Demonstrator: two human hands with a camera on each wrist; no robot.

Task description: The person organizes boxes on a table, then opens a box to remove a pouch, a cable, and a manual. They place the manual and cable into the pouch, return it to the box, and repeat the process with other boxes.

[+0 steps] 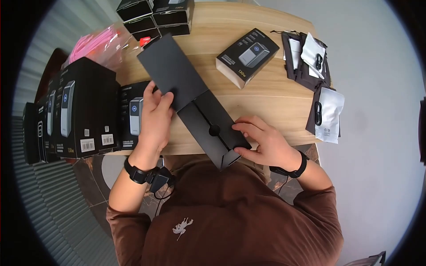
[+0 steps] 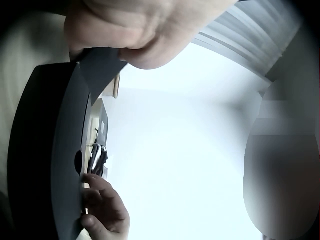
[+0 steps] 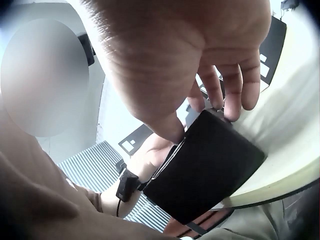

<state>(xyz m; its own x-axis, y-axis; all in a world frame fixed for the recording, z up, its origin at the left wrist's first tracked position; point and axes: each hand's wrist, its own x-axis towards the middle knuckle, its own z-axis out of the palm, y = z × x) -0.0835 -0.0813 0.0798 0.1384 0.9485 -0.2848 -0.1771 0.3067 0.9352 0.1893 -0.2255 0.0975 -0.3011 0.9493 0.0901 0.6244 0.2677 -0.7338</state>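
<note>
A long matte-black cardboard box (image 1: pixel 195 126) lies tilted across the front of the table, its flap (image 1: pixel 171 66) folded back toward the upper left. Two inner panels meet in a seam with a round finger hole (image 1: pixel 214 130). My left hand (image 1: pixel 154 117) grips the left edge near the fold, thumb on top and other fingers partly hidden. At the lower right end, my right hand (image 1: pixel 265 141) holds the box's side between thumb and fingers. In the right wrist view, the thumb and fingertips meet the upper edge of the black box (image 3: pixel 210 170).
A printed power bank box (image 1: pixel 248 57) sits beyond the flap. Black pouches (image 1: pixel 306 62) with cables and a white packet (image 1: pixel 329 115) lie at the right edge. Retail boxes (image 1: pixel 84 106) stand at left, more boxes (image 1: pixel 155 17) at the back, near a pink bundle in plastic (image 1: pixel 95 44).
</note>
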